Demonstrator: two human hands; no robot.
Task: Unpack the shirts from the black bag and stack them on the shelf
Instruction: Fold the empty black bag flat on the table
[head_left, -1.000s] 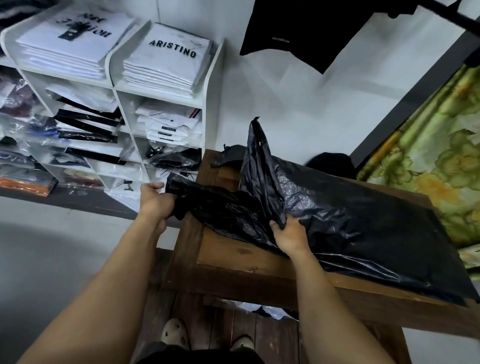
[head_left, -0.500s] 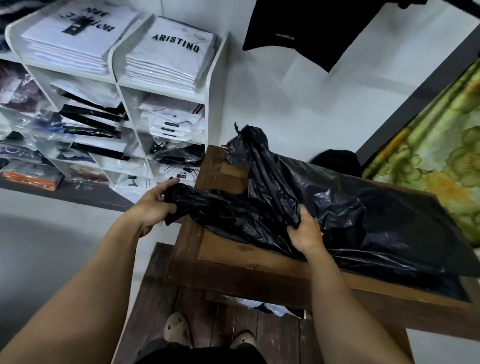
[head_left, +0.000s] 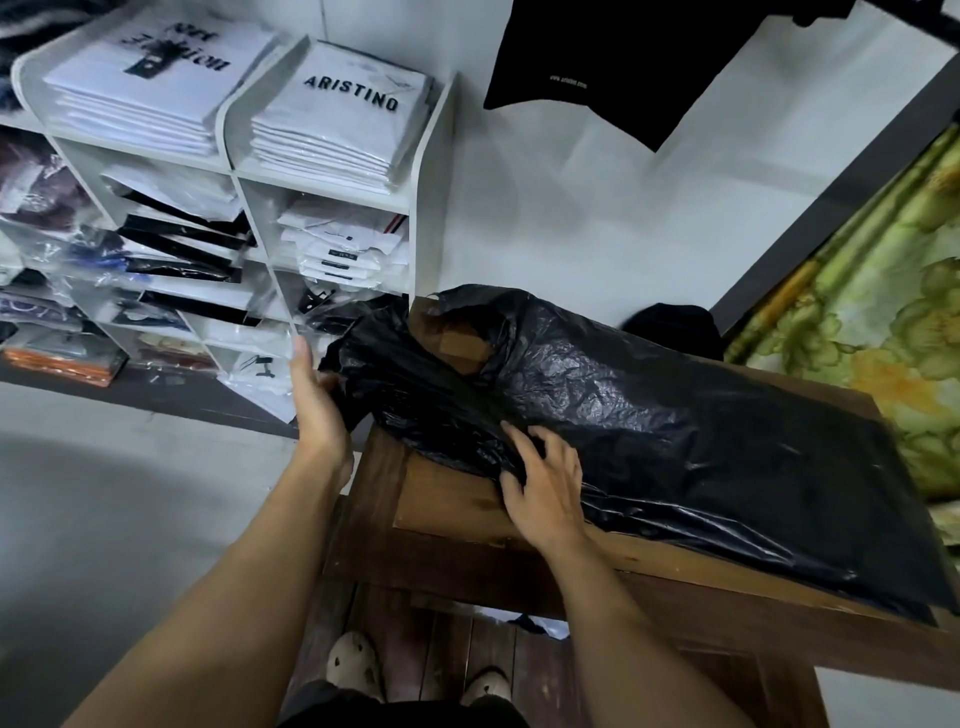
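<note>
Surface: wooden table (head_left: 457, 501), held black bag (head_left: 675, 441); shelf (head_left: 431, 171) at ten o'clock.
Left hand (head_left: 317, 410): touched bag's nine o'clock end; grip hidden.
Right hand (head_left: 548, 483): clutched plastic, fingers curled.

Wooden tabletop (head_left: 457, 499): black bag (head_left: 675, 441) lies across it. Crumpled mouth end hangs past edge at left fingers (head_left: 328, 383); flat bulk stretches away beyond right fingers (head_left: 543, 441). Bare wood shows just below right fingers.

White shelf (head_left: 426, 171), beyond left fingers: top carries two stacks of folded white shirts, ARISTINO stack (head_left: 337, 119) and second printed stack (head_left: 150, 78) beside it. Lower compartments hold bagged shirts, black and white.
</note>
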